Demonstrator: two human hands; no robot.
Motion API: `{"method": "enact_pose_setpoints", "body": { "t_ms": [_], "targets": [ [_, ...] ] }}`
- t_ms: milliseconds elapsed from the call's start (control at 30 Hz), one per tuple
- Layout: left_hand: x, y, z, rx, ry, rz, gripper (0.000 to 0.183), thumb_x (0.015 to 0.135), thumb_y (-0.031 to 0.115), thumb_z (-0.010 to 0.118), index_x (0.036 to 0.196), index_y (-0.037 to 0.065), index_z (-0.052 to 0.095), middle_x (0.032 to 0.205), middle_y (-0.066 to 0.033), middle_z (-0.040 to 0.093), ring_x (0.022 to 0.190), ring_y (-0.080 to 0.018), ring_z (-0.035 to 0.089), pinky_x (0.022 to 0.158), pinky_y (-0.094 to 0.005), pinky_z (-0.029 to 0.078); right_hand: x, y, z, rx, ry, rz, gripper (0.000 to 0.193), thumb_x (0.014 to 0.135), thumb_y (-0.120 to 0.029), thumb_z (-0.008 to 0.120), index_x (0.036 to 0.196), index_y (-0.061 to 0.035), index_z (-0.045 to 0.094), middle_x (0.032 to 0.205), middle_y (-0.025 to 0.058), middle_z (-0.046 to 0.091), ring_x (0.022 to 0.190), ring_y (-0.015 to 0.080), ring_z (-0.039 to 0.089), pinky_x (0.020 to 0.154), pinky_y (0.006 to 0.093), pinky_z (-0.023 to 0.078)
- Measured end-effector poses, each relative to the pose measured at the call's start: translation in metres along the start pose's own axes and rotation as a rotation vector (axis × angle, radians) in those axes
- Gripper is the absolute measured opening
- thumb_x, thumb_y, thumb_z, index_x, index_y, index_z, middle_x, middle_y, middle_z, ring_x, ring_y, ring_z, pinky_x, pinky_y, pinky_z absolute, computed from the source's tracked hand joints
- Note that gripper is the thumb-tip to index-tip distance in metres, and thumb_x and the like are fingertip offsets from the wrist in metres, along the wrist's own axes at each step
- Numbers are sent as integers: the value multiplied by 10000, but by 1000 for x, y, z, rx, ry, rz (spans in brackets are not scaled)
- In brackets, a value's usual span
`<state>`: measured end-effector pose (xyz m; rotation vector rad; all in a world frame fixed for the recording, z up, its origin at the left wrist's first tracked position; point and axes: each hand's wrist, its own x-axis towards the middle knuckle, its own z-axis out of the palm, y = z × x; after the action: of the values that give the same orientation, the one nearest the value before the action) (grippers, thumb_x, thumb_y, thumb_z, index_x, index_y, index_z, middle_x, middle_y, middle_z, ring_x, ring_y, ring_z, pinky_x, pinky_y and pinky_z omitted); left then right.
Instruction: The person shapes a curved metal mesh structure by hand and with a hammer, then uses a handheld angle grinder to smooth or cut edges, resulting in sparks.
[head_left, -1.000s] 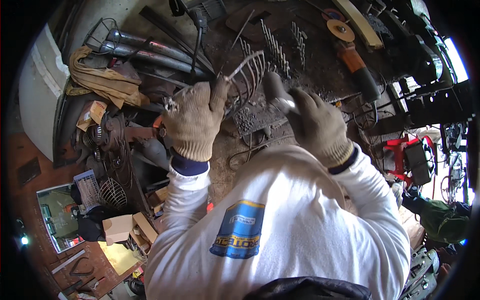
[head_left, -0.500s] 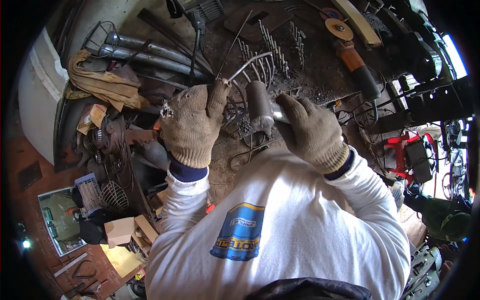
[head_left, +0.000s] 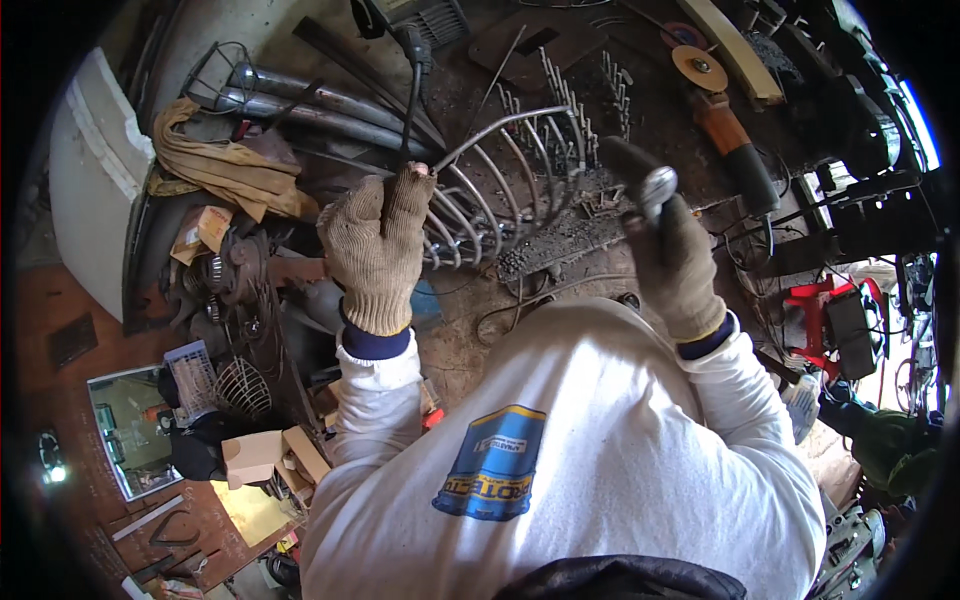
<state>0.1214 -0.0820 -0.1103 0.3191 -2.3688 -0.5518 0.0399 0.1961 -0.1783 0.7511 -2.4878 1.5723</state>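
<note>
My left hand (head_left: 372, 250), in a worn beige knit glove, is closed on one end of a curved metal-rod cage (head_left: 514, 187). The cage has several bent ribs joined by a longer rod, and its right side lies close to the bench. Over to the right, my gloved right hand (head_left: 680, 270) is closed round a hammer (head_left: 657, 187) with a shiny metal handle. The hammer's dark head is smeared by motion, raised and apart from the cage.
An orange and black angle grinder (head_left: 735, 145) lies at the far right of the dark bench. Upright metal pegs (head_left: 617, 92) stand behind the cage. Shiny pipes (head_left: 300, 95) and a tan cloth (head_left: 225, 165) lie at left. Dark grit (head_left: 545, 245) covers the bench edge.
My right hand has swung the hammer right, away from the cage it was in front of. More of the cage's ribs now show. My left hand keeps hold of its end.
</note>
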Motion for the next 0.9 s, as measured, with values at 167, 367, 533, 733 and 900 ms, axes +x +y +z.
{"method": "enact_pose_setpoints", "body": {
  "t_ms": [167,367,533,733,900],
  "targets": [
    [-7,-3,9,-346,73,-107,320,900,307,769,783,13,718,591,-51,584,558,-122,492,563,-321,388,5,19,1,388,-7,340,495,930,-355,734,1244,-9,572,865,68,641,727,156,604,671,325,519],
    [-13,6,17,-419,-7,-195,262,898,267,771,837,16,725,691,-81,656,616,-175,579,604,-342,437,10,43,2,603,-3,306,685,839,-408,834,1320,-14,546,964,22,646,782,100,597,650,254,509],
    [-18,-2,30,-426,0,-135,245,899,259,767,867,19,730,750,-95,689,648,-218,630,639,-363,475,15,23,-7,680,-105,425,664,827,-359,853,1312,-15,557,959,16,647,772,73,587,628,241,513],
    [-21,2,25,-377,-55,-167,324,918,337,745,865,19,706,747,-94,679,645,-209,623,630,-364,477,21,13,-5,673,-139,459,440,927,-170,728,1298,-22,542,889,16,615,628,76,573,505,227,490],
    [-12,24,16,-351,-283,95,335,962,358,683,921,26,676,736,-79,671,648,-225,647,635,-384,492,22,11,1,754,-142,422,532,888,-249,789,1299,-17,542,942,35,629,728,97,601,600,248,515]
  ]
}}
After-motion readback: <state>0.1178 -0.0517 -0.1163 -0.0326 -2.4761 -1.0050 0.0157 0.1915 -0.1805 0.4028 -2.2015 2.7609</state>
